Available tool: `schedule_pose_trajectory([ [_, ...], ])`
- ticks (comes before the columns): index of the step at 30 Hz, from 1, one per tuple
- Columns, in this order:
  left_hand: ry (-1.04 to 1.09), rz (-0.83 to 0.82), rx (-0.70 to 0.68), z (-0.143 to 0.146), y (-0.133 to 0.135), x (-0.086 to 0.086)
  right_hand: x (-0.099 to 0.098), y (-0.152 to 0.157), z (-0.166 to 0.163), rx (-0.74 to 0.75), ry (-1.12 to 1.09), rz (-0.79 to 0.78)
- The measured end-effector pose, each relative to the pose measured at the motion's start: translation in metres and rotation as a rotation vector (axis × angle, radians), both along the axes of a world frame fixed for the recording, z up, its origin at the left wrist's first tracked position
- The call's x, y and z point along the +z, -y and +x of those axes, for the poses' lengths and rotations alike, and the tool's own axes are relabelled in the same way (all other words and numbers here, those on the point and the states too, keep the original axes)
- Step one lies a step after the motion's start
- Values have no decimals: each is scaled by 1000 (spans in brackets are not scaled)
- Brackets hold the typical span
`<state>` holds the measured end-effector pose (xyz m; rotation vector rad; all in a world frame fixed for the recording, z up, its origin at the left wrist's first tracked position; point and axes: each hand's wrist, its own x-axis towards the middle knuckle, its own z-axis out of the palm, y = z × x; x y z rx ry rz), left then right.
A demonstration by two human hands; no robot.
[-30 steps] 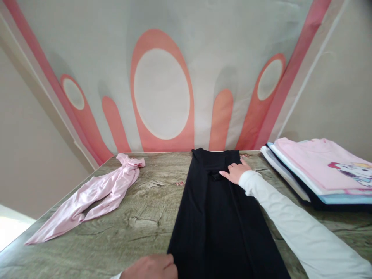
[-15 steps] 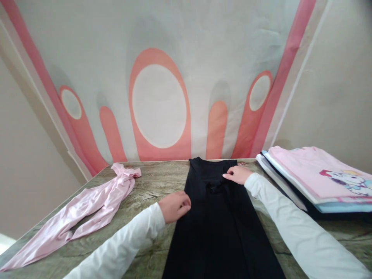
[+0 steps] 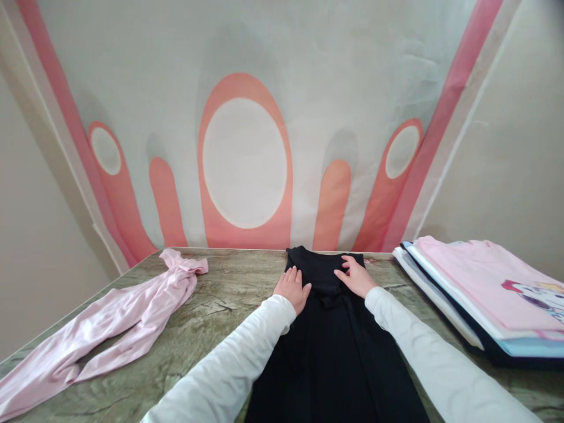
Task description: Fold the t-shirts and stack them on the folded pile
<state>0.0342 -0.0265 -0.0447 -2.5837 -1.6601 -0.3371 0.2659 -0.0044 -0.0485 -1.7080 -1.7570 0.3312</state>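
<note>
the long black garment lies right of centre on the wood-grain table; likely light, soft and floppy, best taken by both far corners. the left hand rests on it unclenched; whether the right hand pinches cloth, i cannot tell.

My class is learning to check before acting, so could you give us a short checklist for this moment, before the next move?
1. Left hand at the black garment's far end: ok, by its left edge.
2. Right hand at the same end: ok, by the right edge.
3. Black garment smooth: not ok, bunched just below the hands.
4. Its near end in view: cannot tell how it lies, cut off by the frame.
5. Pink garment apart from it: ok, off to the left.
6. Stack clear of right hand: ok.
</note>
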Motion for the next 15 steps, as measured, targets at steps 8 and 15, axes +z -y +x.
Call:
schedule_pose_trajectory([
  [8, 35, 4, 8, -1, 1, -1, -1, 5, -14, 106, -22, 44],
  [15, 39, -19, 9, -2, 4, 2, 20, 11, -7, 89, -10, 122],
])
